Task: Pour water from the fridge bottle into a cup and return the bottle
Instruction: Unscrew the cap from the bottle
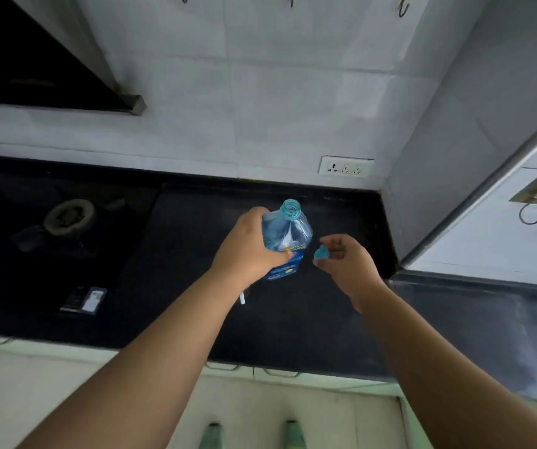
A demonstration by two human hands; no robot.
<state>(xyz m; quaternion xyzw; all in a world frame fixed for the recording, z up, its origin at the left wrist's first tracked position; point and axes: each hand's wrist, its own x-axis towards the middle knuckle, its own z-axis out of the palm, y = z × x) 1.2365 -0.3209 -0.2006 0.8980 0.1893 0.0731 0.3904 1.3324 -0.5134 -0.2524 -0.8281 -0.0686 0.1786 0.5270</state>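
Note:
A clear blue plastic water bottle (288,233) with a blue label stands over the black counter (293,319), its mouth uncapped and open. My left hand (247,247) is wrapped around the bottle's shoulder and body from the left. My right hand (344,264) hovers just right of the bottle and pinches the small blue cap (321,253) between its fingertips. No cup is visible in this view.
A gas stove burner (69,215) sits at the left on the counter. A small dark box (85,299) and a white stick-like object (242,299) lie near the front. A wall socket (345,166) is behind, and a wall corner closes the right side.

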